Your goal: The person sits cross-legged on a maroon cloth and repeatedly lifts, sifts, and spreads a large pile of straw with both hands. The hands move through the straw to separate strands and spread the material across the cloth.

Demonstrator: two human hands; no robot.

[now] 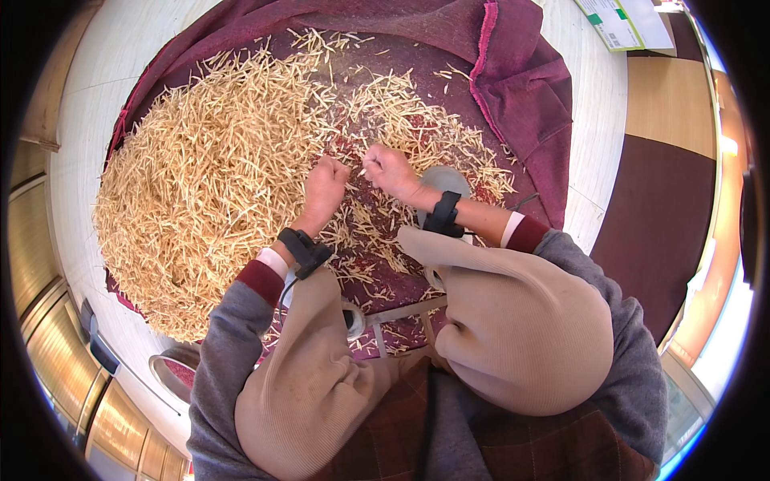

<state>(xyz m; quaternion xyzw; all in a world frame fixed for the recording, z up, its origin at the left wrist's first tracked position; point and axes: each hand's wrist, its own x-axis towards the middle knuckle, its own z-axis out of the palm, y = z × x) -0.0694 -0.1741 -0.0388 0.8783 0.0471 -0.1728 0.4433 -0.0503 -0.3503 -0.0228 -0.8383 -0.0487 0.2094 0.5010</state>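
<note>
My left hand (326,183) is curled with its thumb side up, beside the right edge of a large heap of dry, straw-coloured pods (198,168). Whether anything lies inside its fingers is hidden. Just to the right, my right hand (390,169) is bent inward with its fingertips pinched together on a small pale piece, apparently a dry pod (363,172). A narrow gap separates the two hands. Beneath them, small red beans (346,146) and scattered pods (400,99) cover a maroon cloth (421,54). A round grey container (448,178) is partly hidden under my right wrist.
The cloth's folded edge (523,102) bunches at the right on a pale floor (592,138). A round metal vessel (174,373) with red contents stands at lower left. A printed carton (619,27) is at upper right. A metal frame (406,311) shows between my knees.
</note>
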